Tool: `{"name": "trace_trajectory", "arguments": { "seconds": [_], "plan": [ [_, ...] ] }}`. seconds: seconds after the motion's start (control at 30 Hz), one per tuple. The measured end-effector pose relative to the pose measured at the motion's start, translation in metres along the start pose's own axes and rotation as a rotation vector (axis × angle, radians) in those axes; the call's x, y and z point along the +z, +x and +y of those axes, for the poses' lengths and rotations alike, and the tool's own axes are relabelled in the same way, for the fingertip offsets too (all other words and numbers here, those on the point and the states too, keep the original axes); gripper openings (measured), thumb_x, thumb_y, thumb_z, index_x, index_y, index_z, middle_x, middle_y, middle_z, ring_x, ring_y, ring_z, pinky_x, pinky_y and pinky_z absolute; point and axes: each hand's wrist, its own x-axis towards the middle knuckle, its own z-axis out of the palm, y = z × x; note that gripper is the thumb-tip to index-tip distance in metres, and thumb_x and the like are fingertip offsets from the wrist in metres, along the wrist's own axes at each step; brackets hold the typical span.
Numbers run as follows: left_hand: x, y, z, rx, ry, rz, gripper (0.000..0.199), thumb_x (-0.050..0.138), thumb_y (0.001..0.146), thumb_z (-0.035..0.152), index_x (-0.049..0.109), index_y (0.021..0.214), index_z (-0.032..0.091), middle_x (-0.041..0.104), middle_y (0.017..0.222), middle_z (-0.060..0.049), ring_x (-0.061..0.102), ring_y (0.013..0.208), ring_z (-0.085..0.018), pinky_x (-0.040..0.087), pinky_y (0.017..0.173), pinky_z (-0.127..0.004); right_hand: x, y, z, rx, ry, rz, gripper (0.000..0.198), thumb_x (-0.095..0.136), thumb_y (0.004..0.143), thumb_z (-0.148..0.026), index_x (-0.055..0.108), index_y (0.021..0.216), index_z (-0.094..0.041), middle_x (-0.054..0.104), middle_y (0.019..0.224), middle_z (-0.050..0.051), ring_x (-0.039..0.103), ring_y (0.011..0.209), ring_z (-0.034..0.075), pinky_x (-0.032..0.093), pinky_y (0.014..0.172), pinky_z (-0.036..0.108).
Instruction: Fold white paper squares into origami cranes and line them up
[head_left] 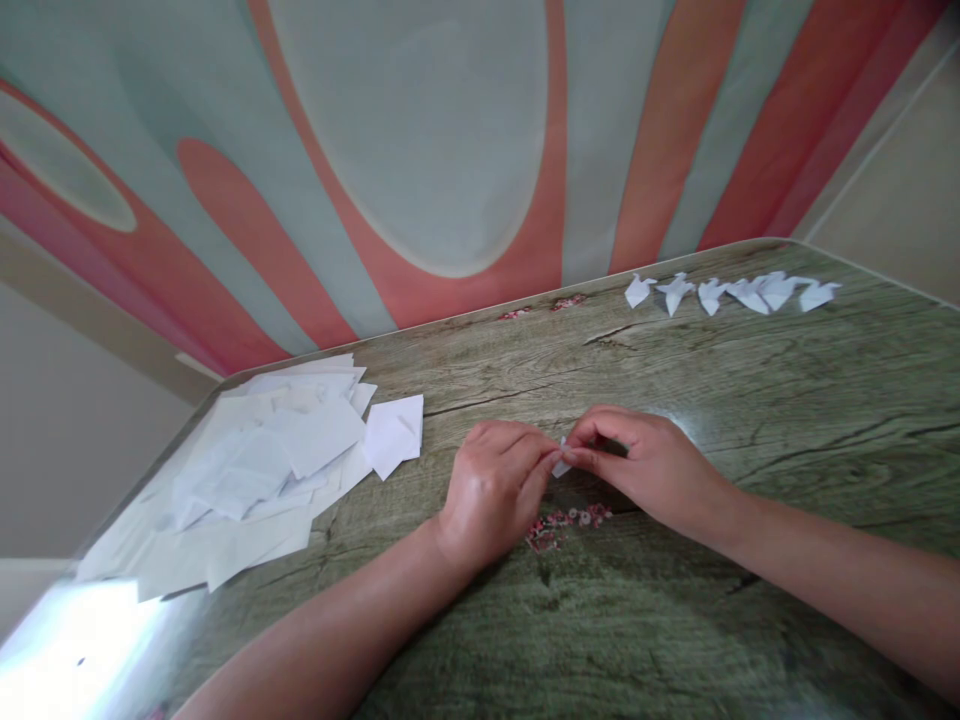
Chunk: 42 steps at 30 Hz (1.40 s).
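Our left hand [491,490] and right hand [660,465] meet around the middle of the greenish-brown wood-grain bench [787,420], thumbs and fingertips pinching one small folded piece of white paper [559,466] between them. Fingers cover most of it, so we cannot make out its shape. Wood grain runs from our hands out to the far edge, and a broad stretch lies between our right hand and the right edge.

Near the far right corner we count six folded white paper birds [675,292] in a row along the far edge, some overlapping. Along the left edge spreads one loose pile of white and cream paper sheets [247,470], too overlapped for us to count. Just beside its right side, we see at least two smaller white paper squares [394,435], one over another. Beyond the far edge hangs one red-and-grey patterned cloth [420,140].
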Motion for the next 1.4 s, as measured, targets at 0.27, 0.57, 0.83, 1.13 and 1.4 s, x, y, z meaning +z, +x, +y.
{"name": "trace_trajectory", "arguments": {
  "seconds": [0.27,0.57,0.83,1.13,1.4],
  "plan": [
    [-0.003,0.003,0.002,0.046,0.046,-0.093,0.019,0.046,0.091,0.018,0.065,0.093,0.017,0.068,0.091,-0.010,0.059,0.089,-0.023,0.039,0.086,-0.039,0.002,-0.001,0.000,0.034,-0.014,0.004,0.010,0.065,0.082,-0.028,0.065,0.073,-0.023,0.067,0.071,-0.003,0.061,0.068,0.013,0.045,0.064,0.026],
    [-0.004,0.003,0.000,0.111,0.183,-0.131,0.020,0.042,0.091,0.016,0.062,0.093,0.018,0.066,0.090,-0.009,0.057,0.089,-0.023,0.037,0.092,-0.043,0.002,-0.001,0.004,-0.051,-0.042,0.034,0.006,0.063,0.084,-0.028,0.068,0.082,-0.024,0.070,0.080,-0.001,0.064,0.075,0.016,0.048,0.069,0.030],
    [-0.004,0.003,0.000,0.112,0.268,-0.146,0.020,0.042,0.090,0.014,0.061,0.088,0.016,0.065,0.087,-0.008,0.055,0.086,-0.021,0.032,0.099,-0.044,0.001,-0.003,0.005,-0.169,-0.112,0.014,0.009,0.059,0.087,-0.025,0.064,0.081,-0.021,0.066,0.077,0.001,0.061,0.075,0.017,0.046,0.071,0.031],
    [-0.003,0.003,-0.009,0.042,0.103,-0.011,0.013,0.052,0.090,0.022,0.065,0.091,0.019,0.065,0.092,-0.007,0.056,0.094,-0.022,0.039,0.091,-0.040,0.000,-0.001,0.002,-0.118,-0.136,0.049,0.007,0.059,0.085,-0.019,0.063,0.080,-0.022,0.066,0.076,-0.001,0.061,0.074,0.015,0.045,0.070,0.028],
    [-0.002,0.003,-0.007,0.129,0.210,-0.026,0.014,0.050,0.091,0.019,0.064,0.091,0.017,0.066,0.089,-0.004,0.056,0.093,-0.020,0.035,0.098,-0.042,0.003,-0.002,0.007,-0.153,-0.115,0.060,0.006,0.060,0.086,-0.020,0.065,0.082,-0.021,0.067,0.079,-0.001,0.061,0.076,0.014,0.046,0.071,0.028]
  ]
}}
